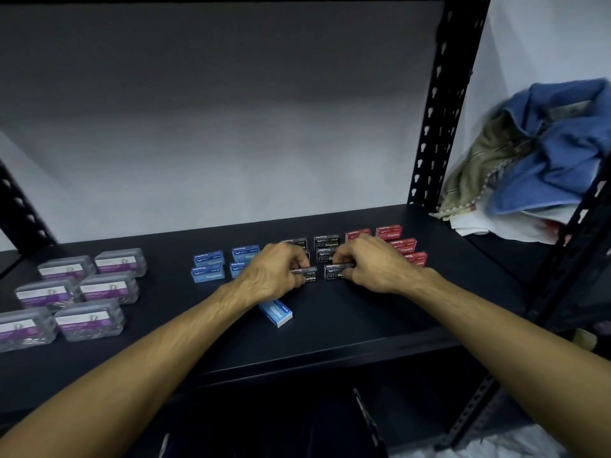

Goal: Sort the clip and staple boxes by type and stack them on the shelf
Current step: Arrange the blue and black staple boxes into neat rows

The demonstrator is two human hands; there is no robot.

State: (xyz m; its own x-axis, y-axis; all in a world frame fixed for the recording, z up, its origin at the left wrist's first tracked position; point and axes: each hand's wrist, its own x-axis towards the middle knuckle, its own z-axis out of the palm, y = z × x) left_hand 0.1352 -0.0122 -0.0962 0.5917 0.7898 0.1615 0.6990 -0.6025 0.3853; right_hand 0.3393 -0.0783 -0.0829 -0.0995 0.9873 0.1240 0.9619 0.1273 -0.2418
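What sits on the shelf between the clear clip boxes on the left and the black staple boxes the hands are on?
In the head view, the blue staple boxes stand between the clear clip boxes and the black staple boxes.

clip boxes (79, 292) left, staple boxes (325, 251) right, on shelf (363, 325)

The word "Staples" is on the small boxes on the dark shelf (363, 312). It can be read on the blue staple boxes (208, 259), on the black staple boxes (326, 241) and on the red staple boxes (389, 232). On many of them the word also shows upside down on the top. One blue box lying alone (276, 311) at the front says "Staples" too. The purple labels on the clear clip boxes (109, 287) are too blurry to read.
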